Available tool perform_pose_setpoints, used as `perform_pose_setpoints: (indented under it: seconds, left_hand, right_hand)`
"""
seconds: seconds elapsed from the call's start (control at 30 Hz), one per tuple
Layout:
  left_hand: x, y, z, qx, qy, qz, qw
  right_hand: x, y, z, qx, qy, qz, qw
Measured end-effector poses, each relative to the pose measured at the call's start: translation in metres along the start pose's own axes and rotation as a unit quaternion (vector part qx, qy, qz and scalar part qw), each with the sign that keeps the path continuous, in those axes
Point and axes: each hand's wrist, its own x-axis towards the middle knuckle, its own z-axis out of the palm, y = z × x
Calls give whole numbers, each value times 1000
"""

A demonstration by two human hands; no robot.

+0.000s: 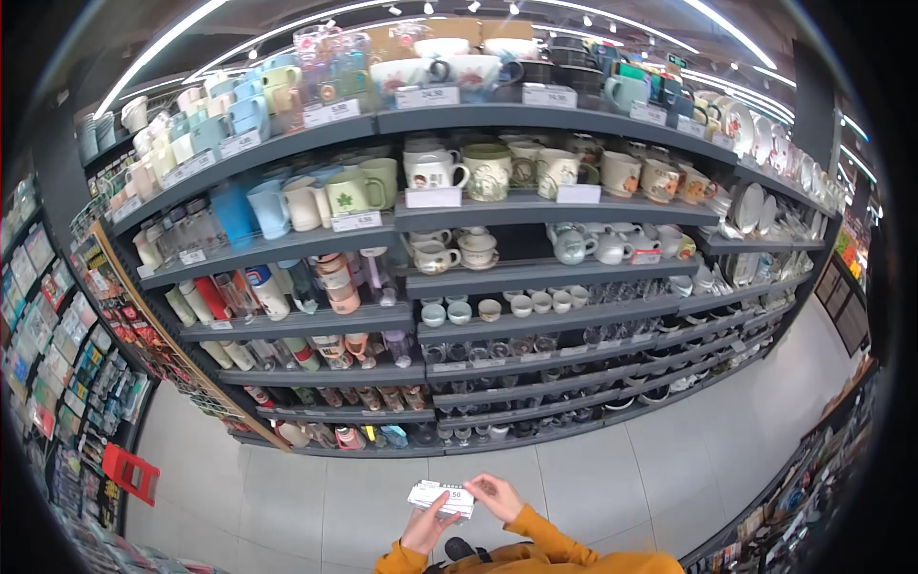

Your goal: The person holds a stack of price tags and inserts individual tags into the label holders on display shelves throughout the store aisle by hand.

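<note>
Low in the head view, my left hand (427,524) grips a small stack of white price labels (442,497), thumb on top. My right hand (495,497) is at the stack's upper right corner, its thumb and index finger pressed together there. Black printed digits show on the top label. Both sleeves are mustard yellow. The labels are held above the tiled floor (373,488), in front of the shelving.
Ahead stands grey shelving (564,212) with mugs (359,189), bowls, cups, bottles and plates (751,209). White price tags line its edges. Packaged goods hang at the left, near a red object (131,474) low down. More merchandise is at the lower right.
</note>
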Motion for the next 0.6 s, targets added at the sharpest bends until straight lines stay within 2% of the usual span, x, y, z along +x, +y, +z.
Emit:
perform_pose_setpoints:
  seconds: [0.1, 0.2, 0.37, 0.6]
  left_hand:
    - [2, -20, 26, 55, -21, -33, 998]
    - [3, -46, 60, 81, -20, -36, 996]
    - [-6, -105, 122, 74, -69, -18, 995]
    - [-20, -181, 197, 39, -58, -32, 997]
  right_hand:
    - [-40, -1, -26, -36, 33, -23, 999]
    - [-59, 0, -64, -14, 51, -40, 998]
    - [-101, 9, -138, -17, 54, -11, 998]
    - [-157, 21, -232, -20, 108, -7, 994]
